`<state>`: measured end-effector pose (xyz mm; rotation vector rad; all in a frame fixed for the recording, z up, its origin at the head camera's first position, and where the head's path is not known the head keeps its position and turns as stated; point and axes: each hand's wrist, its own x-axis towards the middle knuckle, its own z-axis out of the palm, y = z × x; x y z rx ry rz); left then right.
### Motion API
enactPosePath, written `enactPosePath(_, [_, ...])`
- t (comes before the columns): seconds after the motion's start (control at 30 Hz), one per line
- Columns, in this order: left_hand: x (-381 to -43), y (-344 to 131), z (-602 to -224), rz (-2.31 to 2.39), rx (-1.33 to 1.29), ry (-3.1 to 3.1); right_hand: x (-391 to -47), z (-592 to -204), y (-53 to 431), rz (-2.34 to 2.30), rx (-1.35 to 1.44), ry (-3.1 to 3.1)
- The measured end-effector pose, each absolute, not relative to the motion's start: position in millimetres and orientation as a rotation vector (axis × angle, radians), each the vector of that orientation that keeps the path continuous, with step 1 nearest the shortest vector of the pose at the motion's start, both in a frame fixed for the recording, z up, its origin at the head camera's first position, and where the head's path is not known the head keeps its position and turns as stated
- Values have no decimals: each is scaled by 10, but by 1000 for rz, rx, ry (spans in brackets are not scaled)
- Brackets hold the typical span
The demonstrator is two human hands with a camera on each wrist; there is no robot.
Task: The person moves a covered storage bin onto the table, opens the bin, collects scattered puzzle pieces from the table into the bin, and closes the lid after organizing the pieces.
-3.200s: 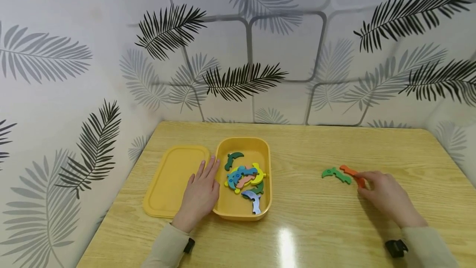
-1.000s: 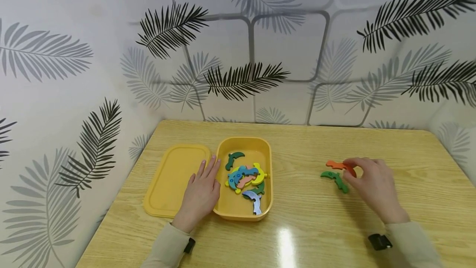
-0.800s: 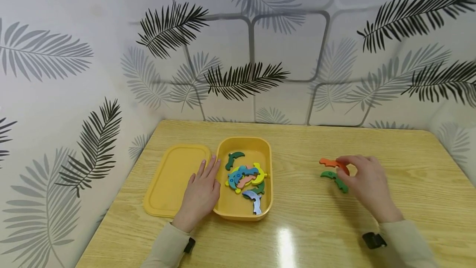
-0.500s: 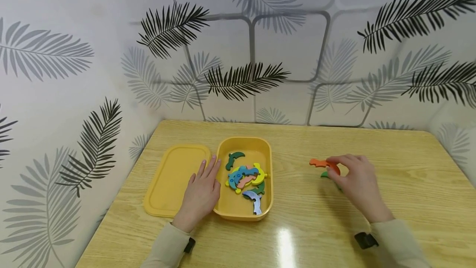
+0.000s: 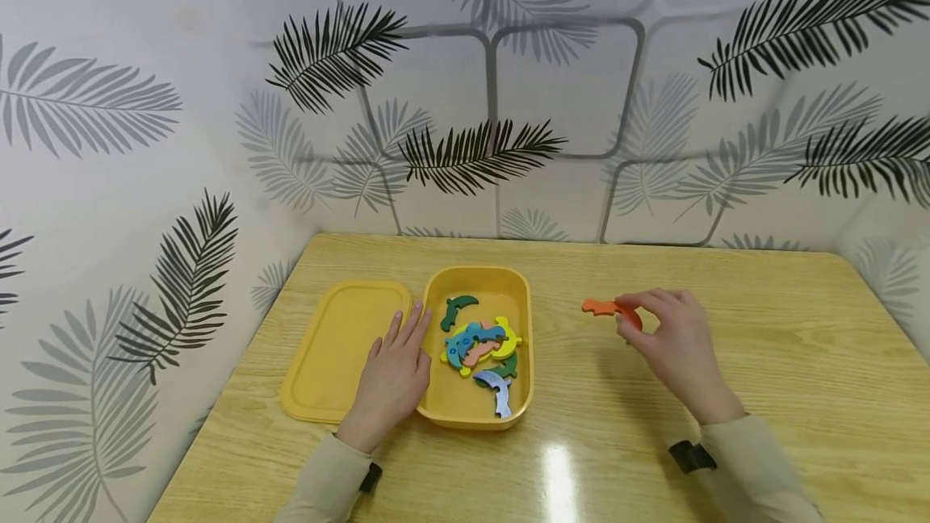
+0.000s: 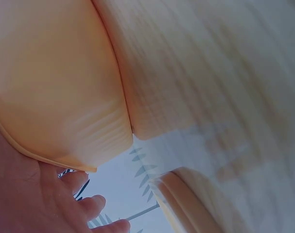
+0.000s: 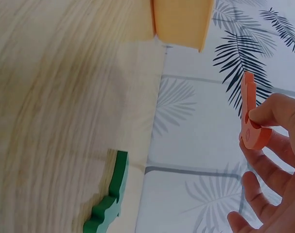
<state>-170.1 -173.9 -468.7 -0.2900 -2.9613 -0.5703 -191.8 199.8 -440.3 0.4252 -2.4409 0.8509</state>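
Note:
My right hand pinches an orange puzzle piece between thumb and fingers, above the table to the right of the box. In the right wrist view, the orange piece is held clear of the tabletop, and a green puzzle piece lies on the wood below. The head view hides that green piece behind the right hand. My left hand rests with extended fingers at the left rim of a yellow plastic box. Inside lie several puzzle pieces: dark green, blue and pink ones over yellow, and lilac.
A flat yellow lid lies left of the box, beside the left hand. The wooden table meets a leaf-patterned wall at the back, and another wall stands on the left.
My right hand has lifted the orange piece from beside the green one and carried it left toward the box, passing over the green piece. The left hand has stayed in place.

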Motion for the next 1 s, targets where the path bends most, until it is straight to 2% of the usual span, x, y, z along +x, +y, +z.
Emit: enactPosePath(1.0, [-1700, -1732, -4678, -575, -286, -2958, -1976, -4315, 1307, 835, 586, -2518])
